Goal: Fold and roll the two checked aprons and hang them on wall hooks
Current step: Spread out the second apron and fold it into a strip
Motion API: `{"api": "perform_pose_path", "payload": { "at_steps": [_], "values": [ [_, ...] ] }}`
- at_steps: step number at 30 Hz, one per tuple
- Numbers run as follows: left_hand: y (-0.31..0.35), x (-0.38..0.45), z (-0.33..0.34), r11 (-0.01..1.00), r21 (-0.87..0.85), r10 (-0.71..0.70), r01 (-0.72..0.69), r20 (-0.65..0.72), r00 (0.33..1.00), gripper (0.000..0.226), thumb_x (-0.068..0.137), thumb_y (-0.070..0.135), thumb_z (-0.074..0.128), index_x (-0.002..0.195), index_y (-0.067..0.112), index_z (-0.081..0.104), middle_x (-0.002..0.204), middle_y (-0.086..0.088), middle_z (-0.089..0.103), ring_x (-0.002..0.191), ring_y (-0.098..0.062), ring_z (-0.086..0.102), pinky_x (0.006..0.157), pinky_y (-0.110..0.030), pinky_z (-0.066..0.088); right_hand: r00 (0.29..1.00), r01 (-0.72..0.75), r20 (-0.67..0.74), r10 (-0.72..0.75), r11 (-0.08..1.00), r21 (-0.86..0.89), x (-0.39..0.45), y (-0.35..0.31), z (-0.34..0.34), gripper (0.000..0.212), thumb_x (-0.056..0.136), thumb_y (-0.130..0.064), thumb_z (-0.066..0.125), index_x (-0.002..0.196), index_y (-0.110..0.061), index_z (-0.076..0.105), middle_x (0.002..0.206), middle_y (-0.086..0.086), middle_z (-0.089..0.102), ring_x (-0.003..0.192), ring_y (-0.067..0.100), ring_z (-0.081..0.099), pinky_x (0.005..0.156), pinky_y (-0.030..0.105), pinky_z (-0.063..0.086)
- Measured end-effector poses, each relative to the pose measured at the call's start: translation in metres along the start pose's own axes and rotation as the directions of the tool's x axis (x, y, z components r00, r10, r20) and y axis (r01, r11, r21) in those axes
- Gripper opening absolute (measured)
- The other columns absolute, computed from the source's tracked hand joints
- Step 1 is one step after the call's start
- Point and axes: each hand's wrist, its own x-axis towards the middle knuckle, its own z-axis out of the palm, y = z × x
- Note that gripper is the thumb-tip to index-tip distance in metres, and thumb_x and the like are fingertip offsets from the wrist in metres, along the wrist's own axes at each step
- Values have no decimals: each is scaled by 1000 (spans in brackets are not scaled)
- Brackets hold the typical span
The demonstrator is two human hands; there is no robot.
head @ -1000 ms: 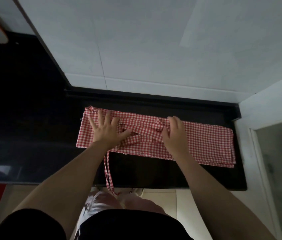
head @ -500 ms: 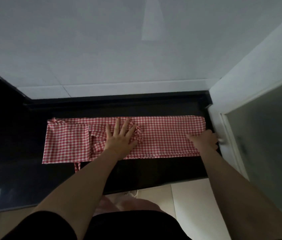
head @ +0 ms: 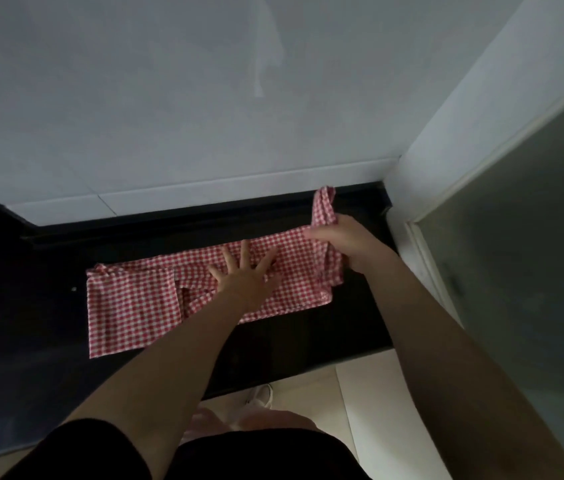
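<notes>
The dark glossy tabletop (head: 308, 344) runs along a pale tiled wall (head: 204, 98); at its right end a white door frame (head: 422, 251) with a frosted glass panel (head: 533, 237) closes in the corner, leaving little room beside the cloth. Below the tabletop edge, pale floor tiles (head: 370, 393) and a white shoe (head: 261, 394) are visible.

The red-and-white checked fabric apron (head: 128, 306) lies folded into a long strip on the tabletop. The left hand (head: 242, 277) presses flat on its middle, fingers straight and spread. The right hand (head: 346, 242) grips the apron's right end, fingers curled round the bunched cloth.

Against half a second ago, the right end no longer lies flat — it is raised off the tabletop and drawn toward the left, one corner standing up near the wall. The left hand remains on the middle.

No containers are in view.
</notes>
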Motion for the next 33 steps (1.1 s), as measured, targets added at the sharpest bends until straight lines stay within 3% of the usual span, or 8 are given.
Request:
{"api": "perform_pose_path", "payload": {
  "at_steps": [4,7,12,15,18,21,27,33],
  "values": [
    [-2,-17,-12,974,-189,65,-127,-307,950,59,99,54,33,152,44,9,164,-4,3,150,-31,-2,116,-62,11,996,84,38,-85,996,21,-17,-29,30,56,86,-26,70,137,-17,51,112,4,66,98,21,66,86,35,52],
    [-41,-38,-15,935,-343,-269,89,-522,810,50,94,34,50,142,22,40,145,-12,38,134,-30,33,108,-50,32,997,65,44,-62,996,-65,-24,-34,58,50,88,-23,63,136,-22,50,108,3,64,96,22,64,84,36,52],
    [-134,-74,-21,457,-742,-796,491,-94,598,47,95,32,42,133,4,46,139,-19,44,127,-37,41,104,-48,35,995,2,94,14,985,-170,-36,-41,136,24,88,-19,60,110,-9,58,92,5,67,80,21,66,64,29,52],
    [-183,-84,-17,193,-888,-707,417,169,687,44,97,34,39,122,3,59,130,-20,58,118,-37,55,102,-42,44,993,21,118,8,969,-246,-33,-44,192,37,83,-19,64,118,-8,56,95,5,66,84,20,66,72,33,56],
    [-201,-93,-18,-86,-961,-578,265,264,772,29,95,32,46,100,12,66,113,-11,65,103,-28,60,100,-45,47,994,32,107,-2,958,-283,-31,-46,239,31,82,-17,64,110,-8,55,92,3,64,82,18,65,74,33,57],
    [-214,-102,-21,-236,-948,-463,213,302,833,29,97,34,49,111,13,63,103,-6,61,88,-19,57,84,-38,47,995,25,96,4,953,-302,-23,-44,281,47,84,-15,64,128,-7,51,94,1,61,80,15,63,63,27,53],
    [-232,-104,-19,-155,-960,-391,234,277,878,44,96,50,49,105,13,70,96,-5,70,84,-18,63,69,-33,50,973,134,226,-38,896,-424,-15,-33,331,20,91,-17,62,111,-14,60,90,-1,65,74,10,64,59,19,48],
    [-240,-91,-8,282,-906,-379,316,198,904,39,89,41,64,115,12,67,109,-5,70,101,-21,66,97,-43,52,974,167,209,-82,886,-432,-3,-24,303,16,97,-19,56,109,-20,66,93,-4,72,78,10,71,74,27,58]
  ]
}}
